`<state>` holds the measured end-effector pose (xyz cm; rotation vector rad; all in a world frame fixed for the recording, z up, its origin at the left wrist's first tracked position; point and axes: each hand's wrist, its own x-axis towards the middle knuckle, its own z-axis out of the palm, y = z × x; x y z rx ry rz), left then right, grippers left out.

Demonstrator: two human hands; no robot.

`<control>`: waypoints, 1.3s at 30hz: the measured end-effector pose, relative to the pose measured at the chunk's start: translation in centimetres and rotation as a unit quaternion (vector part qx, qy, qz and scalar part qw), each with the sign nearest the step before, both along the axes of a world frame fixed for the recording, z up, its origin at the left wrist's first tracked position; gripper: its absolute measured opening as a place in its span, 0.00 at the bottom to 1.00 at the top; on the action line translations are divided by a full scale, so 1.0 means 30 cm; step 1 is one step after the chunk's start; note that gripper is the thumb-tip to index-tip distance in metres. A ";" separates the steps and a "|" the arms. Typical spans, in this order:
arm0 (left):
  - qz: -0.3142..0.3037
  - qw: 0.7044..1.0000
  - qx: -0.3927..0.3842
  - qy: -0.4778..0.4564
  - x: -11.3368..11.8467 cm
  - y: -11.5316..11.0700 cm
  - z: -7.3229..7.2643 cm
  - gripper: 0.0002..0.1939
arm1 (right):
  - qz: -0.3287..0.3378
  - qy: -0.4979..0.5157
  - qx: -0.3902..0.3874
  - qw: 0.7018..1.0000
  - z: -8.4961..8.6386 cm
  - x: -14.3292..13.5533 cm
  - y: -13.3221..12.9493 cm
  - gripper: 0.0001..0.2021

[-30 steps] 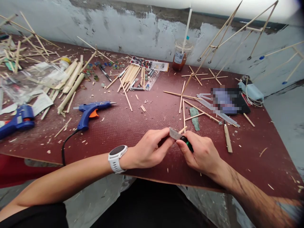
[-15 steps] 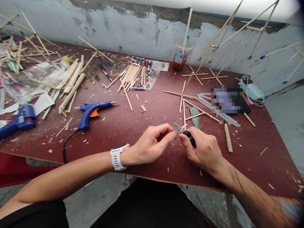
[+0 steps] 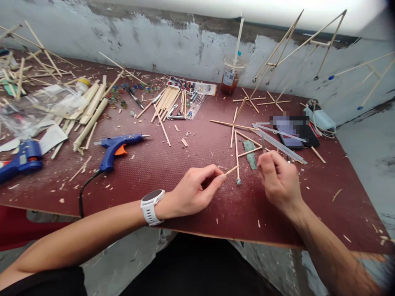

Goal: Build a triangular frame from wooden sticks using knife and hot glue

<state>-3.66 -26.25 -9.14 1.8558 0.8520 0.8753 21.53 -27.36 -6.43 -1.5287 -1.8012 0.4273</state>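
Observation:
My left hand [image 3: 200, 190], with a white watch on its wrist, pinches a short wooden stick [image 3: 231, 170] between thumb and fingertips. The stick's free end reaches to the right, beside a frame of joined sticks [image 3: 237, 154] with a glassy bead [image 3: 238, 181] at its near end. Closed and held off to the right, my right hand [image 3: 279, 181] grips a knife, its blade [image 3: 263, 143] pointing up and away from me; the handle is hidden in my fingers. A flat green piece [image 3: 250, 155] lies between the frame and my right hand.
A blue glue gun [image 3: 119, 149] lies left of my hands, its cord over the table's front edge. Another glue gun [image 3: 23, 160] is further left. Behind are a stick bundle [image 3: 168, 100], a drink cup [image 3: 231, 78] and a phone [image 3: 290, 137]. Tall stick frames [image 3: 285, 45] rise at right.
My right hand has moved right and up, taking the knife away from the stick, and the blade has turned upward. My left hand stays nearly in place, still pinching the stick.

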 end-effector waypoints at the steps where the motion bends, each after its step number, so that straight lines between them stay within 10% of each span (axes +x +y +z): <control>1: 0.001 1.000 -0.003 0.000 0.004 -0.001 0.001 0.11 | 0.045 -0.001 0.003 0.999 -0.001 -0.023 -0.011 0.18; 6: 0.014 1.000 -0.017 -0.010 0.012 -0.004 0.003 0.11 | 0.187 -0.080 0.051 0.978 -0.017 -0.104 -0.046 0.14; 15: 0.006 0.996 0.072 -0.046 0.004 -0.006 0.003 0.06 | 0.208 -0.119 0.054 0.969 -0.055 -0.115 -0.057 0.14; 20: 0.026 0.994 0.094 -0.048 0.005 -0.022 0.003 0.07 | 0.169 -0.120 0.073 0.976 -0.055 -0.105 -0.039 0.16; 26: 0.042 0.990 0.135 -0.026 -0.004 -0.029 0.015 0.06 | -0.067 -0.025 0.020 0.997 -0.029 0.021 0.023 0.21; 33: 0.053 0.993 0.106 -0.025 0.009 -0.018 -0.001 0.07 | 0.188 -0.029 0.026 0.981 -0.017 -0.087 -0.041 0.14; 39: 0.044 0.989 0.134 -0.034 0.012 -0.020 0.000 0.04 | 0.225 -0.071 0.029 0.971 -0.043 -0.122 -0.053 0.13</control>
